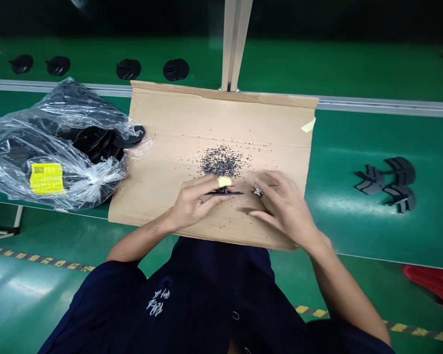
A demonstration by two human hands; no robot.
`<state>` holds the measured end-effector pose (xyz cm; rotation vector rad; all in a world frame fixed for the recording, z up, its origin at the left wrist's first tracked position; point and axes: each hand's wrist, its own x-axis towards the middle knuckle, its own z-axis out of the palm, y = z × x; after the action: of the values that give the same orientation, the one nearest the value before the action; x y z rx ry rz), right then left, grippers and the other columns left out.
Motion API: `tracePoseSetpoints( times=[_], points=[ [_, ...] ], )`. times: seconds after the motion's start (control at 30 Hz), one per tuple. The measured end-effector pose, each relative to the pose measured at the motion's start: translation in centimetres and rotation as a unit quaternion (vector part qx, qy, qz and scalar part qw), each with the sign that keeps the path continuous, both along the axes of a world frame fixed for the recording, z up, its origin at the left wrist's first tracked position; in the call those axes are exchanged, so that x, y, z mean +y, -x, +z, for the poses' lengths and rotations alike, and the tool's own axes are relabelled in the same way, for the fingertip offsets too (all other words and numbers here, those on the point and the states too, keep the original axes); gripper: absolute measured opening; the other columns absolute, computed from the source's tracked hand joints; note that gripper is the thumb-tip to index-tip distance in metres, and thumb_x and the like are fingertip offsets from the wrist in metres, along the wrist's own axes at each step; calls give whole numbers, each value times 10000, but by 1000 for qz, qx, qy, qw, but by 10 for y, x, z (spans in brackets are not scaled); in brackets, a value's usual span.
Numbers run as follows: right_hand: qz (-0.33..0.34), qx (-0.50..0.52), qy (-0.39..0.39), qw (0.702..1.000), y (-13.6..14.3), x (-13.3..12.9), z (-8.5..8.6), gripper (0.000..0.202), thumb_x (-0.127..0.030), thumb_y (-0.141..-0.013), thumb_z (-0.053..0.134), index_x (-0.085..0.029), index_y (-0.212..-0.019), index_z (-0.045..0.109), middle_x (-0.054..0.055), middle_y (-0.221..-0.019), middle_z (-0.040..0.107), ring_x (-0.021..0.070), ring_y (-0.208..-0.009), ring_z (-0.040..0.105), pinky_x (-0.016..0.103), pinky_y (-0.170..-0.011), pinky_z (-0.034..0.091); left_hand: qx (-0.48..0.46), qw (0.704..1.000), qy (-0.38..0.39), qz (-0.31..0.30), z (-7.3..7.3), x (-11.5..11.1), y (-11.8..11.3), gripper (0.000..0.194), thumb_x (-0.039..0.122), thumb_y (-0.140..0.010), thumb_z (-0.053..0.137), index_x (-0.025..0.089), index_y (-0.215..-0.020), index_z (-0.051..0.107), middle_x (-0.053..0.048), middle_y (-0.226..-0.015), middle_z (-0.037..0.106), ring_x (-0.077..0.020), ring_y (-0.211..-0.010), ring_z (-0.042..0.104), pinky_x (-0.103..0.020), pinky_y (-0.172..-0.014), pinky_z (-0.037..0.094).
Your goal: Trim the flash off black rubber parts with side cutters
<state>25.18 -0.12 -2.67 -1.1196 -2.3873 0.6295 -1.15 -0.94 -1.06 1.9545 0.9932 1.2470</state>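
My left hand (201, 199) is closed on a thin black plastic piece (227, 193), seen nearly edge-on between the thumb and fingers. Yellow tape (225, 182) wraps one fingertip of this hand. To the right, my right hand (286, 206) has its fingers apart and slightly blurred, with a ring (258, 192) on one finger; nothing shows in its grasp. Just beyond both hands lies a scattered heap of tiny black bits (221, 161) on a flat cardboard sheet (170, 113).
At left, a clear plastic bag (77, 108) with a yellow label (46, 178) spills black discs (96, 141) toward the cardboard. Several black curved parts (400, 172) lie on the green table (339, 216) at right. Behind a metal rail (372, 106) sits a row of black pieces (128, 69). A beige post (236, 44) rises at the back.
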Motion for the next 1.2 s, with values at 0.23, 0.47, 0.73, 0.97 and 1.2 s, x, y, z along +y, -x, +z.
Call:
tracePoseSetpoints(
  times=[0.23, 0.47, 0.73, 0.97, 1.2],
  points=[
    [-58, -127, -27, 990, -34, -11, -17, 534, -415, -1005, 533, -150, -1469, 535, 235, -1298, 610, 383, -1176, 614, 550, -931, 553, 19, 999, 12, 41, -7, -3, 6, 241, 293, -915, 762, 163, -1115, 726, -57, -954, 807, -125, -809, 749, -235, -694, 616],
    [-15, 56, -19, 998, -5, -12, 26, 346, -352, -1049, 432, -198, -1340, 536, 135, -1090, 654, 256, -964, 655, 386, -808, 561, 4, 1000, -30, 2, 1, -1, -2, 205, 263, -887, 793, 176, -1067, 750, -45, -926, 804, -124, -815, 733, -259, -744, 608],
    [64, 0, -96, 993, 9, -1, 33, 415, -432, -1039, 507, -149, -1342, 528, 155, -1077, 674, 263, -886, 613, 402, -764, 535, -1, 999, -34, 6, -2, -6, -1, 218, 283, -868, 809, 164, -1046, 770, -46, -865, 798, -125, -759, 731, -246, -704, 607],
    [87, -33, -162, 982, 10, 2, 42, 307, -346, -1037, 546, -131, -1250, 594, 115, -941, 676, 217, -800, 595, 329, -677, 483, -16, 998, -52, -9, -1, -6, -1, 253, 301, -855, 818, 151, -1053, 769, -45, -830, 793, -112, -708, 719, -231, -666, 602],
    [85, 43, -57, 994, 10, 6, 35, 224, -326, -1050, 535, -173, -1181, 635, 69, -896, 702, 166, -732, 632, 280, -645, 488, -14, 999, -42, -14, 0, -7, 1, 233, 316, -866, 806, 152, -1026, 767, -43, -839, 794, -112, -716, 712, -230, -673, 590]
  ],
)
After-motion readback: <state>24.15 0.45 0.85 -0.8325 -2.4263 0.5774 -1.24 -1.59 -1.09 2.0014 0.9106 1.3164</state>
